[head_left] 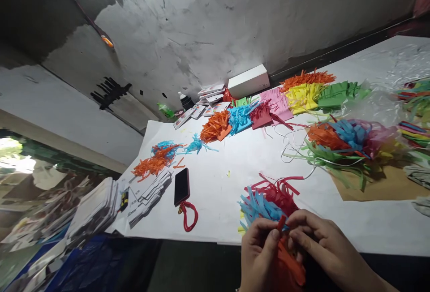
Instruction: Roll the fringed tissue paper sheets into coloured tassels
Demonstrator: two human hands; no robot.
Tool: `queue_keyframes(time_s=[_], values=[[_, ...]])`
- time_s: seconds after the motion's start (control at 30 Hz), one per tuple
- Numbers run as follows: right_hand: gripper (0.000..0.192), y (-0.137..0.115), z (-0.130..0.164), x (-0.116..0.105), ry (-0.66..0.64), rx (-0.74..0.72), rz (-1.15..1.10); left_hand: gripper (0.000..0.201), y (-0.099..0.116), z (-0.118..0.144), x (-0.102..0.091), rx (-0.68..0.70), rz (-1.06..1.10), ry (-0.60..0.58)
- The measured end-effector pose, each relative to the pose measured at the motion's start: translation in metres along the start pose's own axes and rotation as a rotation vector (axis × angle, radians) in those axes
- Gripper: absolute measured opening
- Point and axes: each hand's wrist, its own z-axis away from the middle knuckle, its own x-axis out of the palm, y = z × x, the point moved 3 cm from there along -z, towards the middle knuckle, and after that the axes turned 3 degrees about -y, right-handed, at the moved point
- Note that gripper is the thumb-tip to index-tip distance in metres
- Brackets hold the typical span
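Observation:
My left hand and my right hand are both closed with fingertips pinching an orange paper tassel at the table's front edge. A short twisted orange-red end of it sticks up between my thumbs and fingers. Just beyond my fingers lie a light blue fringed paper tassel and a dark red fringed tassel, with bits of yellow paper strip at their left. A white string runs from near the dark red tassel toward a bundle of mixed tassels. My fingers partly hide the orange tassel.
Fringed paper stacks, including a yellow one and a green one, line the table's back, beside a white box. A phone with a red strap lies left of centre. Brown paper and clear plastic lie right.

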Motion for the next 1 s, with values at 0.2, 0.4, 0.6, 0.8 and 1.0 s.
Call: queue_keyframes(time_s=[0.2, 0.4, 0.6, 0.8, 1.0], values=[[0.043, 0.004, 0.002, 0.004, -0.043, 0.046, -0.182, 0.029, -0.001, 0.001, 0.006, -0.029, 0.065, 0.069], [0.046, 0.0, 0.002, 0.003, 0.029, 0.033, -0.046, 0.024, 0.0, 0.001, 0.004, 0.045, -0.06, -0.024], [0.045, 0.005, 0.002, 0.005, 0.022, 0.048, -0.024, 0.025, -0.001, 0.002, 0.003, 0.011, -0.032, -0.045], [0.038, 0.0, 0.001, 0.002, -0.027, 0.023, 0.018, 0.02, 0.002, -0.001, 0.003, 0.139, -0.207, -0.243], [0.032, -0.01, 0.0, 0.0, 0.11, -0.269, 0.454, 0.014, 0.022, -0.007, 0.005, 0.338, -0.407, -0.27]])
